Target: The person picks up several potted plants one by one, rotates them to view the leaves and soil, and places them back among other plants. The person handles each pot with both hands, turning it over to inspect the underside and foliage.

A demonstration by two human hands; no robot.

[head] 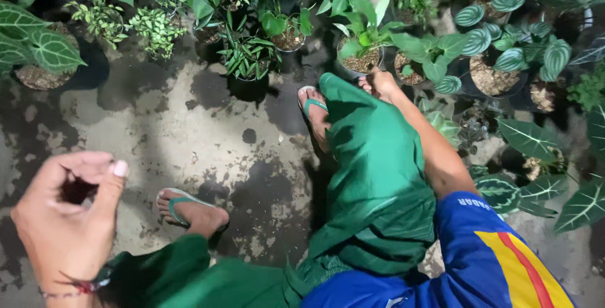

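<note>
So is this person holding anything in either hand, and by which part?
Nothing can be seen held. The left hand is loosely curled and looks empty. The right hand reaches toward a potted plant; whether it grips anything cannot be told.
</note>
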